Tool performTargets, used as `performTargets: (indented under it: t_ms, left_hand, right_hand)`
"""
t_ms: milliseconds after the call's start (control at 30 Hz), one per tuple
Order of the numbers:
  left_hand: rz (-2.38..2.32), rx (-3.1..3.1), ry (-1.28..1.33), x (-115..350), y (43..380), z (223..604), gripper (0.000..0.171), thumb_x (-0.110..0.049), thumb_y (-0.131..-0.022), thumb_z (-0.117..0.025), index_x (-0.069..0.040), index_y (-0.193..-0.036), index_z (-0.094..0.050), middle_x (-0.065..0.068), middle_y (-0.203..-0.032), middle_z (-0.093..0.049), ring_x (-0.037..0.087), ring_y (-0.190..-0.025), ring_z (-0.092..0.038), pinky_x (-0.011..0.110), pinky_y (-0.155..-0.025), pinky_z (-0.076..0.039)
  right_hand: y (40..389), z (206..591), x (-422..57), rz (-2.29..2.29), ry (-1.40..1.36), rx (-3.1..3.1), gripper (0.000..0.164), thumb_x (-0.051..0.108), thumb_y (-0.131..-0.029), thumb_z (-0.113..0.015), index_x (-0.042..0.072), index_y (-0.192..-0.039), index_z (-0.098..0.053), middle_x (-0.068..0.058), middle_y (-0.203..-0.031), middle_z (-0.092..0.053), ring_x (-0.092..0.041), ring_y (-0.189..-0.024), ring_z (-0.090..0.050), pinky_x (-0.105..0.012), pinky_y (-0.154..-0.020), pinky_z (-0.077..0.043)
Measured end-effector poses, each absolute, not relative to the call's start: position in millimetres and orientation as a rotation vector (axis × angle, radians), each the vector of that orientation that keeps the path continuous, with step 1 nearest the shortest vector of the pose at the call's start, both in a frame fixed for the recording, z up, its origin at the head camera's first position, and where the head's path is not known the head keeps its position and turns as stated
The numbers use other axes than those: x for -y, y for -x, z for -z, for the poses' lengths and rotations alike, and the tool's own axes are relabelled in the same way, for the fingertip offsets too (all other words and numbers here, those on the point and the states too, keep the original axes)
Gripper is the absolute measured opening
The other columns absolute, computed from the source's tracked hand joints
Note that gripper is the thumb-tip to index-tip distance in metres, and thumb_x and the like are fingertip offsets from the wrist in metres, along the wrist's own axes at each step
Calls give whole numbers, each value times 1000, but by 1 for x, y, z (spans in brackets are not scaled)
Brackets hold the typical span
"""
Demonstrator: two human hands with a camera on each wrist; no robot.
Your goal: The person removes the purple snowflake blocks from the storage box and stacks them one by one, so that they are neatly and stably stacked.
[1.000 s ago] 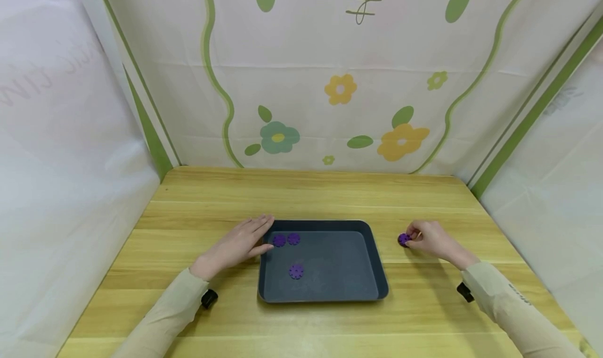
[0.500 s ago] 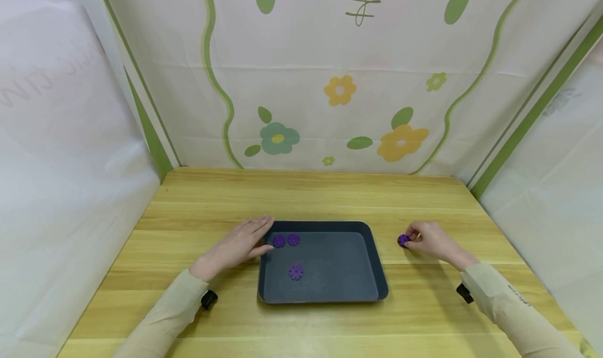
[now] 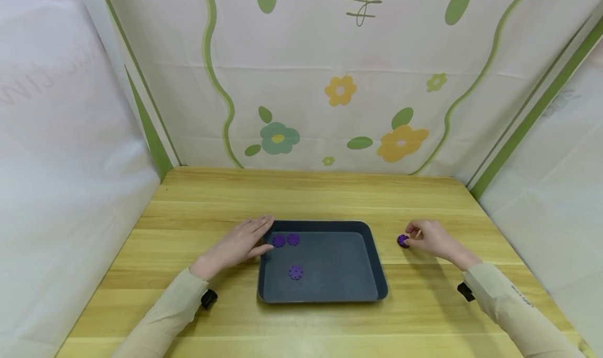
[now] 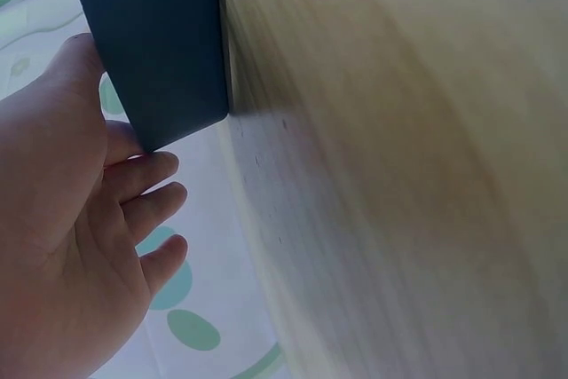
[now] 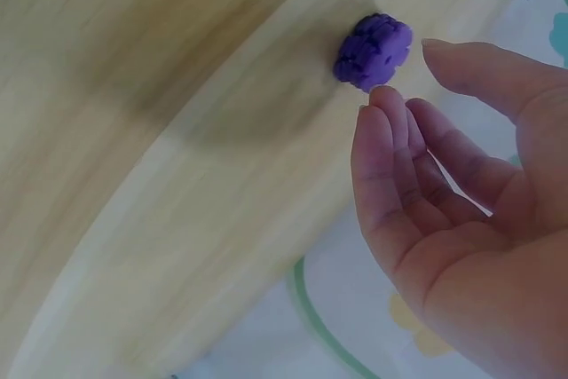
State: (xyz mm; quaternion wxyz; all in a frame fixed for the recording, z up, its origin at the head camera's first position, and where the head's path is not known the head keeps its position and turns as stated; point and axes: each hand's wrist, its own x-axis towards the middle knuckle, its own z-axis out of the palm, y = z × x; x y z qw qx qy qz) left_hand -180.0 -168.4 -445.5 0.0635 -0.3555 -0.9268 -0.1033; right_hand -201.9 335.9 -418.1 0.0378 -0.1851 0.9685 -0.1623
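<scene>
My left hand (image 3: 237, 245) rests at the far left corner of a dark grey tray (image 3: 330, 297), its fingers nearly straight and its thumb over the left rim. The left wrist view shows the same hand (image 4: 80, 210) beside the tray's side wall (image 4: 164, 51). Right of the tray, my right hand (image 3: 428, 237) is at a small stack of purple notched discs (image 3: 402, 241) on the table. In the right wrist view, the thumb of that hand (image 5: 461, 193) stands apart from the stack (image 5: 374, 51); the other fingertips lie close beside it. Whether they touch is unclear.
Inside the tray, two purple notched discs, one (image 3: 279, 241) and another (image 3: 293, 239), lie near the far left corner. A third disc (image 3: 296, 272) lies nearer the front. White printed cloth (image 3: 306, 49) encloses the wooden table (image 3: 207, 185) at the back and both sides.
The purple stack beside my right hand has shifted very slightly to the left. My left hand, the tray and the discs in it have stayed in place.
</scene>
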Motion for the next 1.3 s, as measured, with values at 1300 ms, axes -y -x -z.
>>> performTargets:
  t_ms: [1300]
  left_hand:
    - [303,2802,1066,169,179,447,69,-43,-99,-57,-1,-151,-40,17,-154,-44,31,-142,-46,51,-117,-40]
  right_hand:
    - [205,396,-248,527,993,-2911,21,10,-85,-77,1,-101,-68,-9,-92,-69,0,-69,-59,-19,-62,-55]
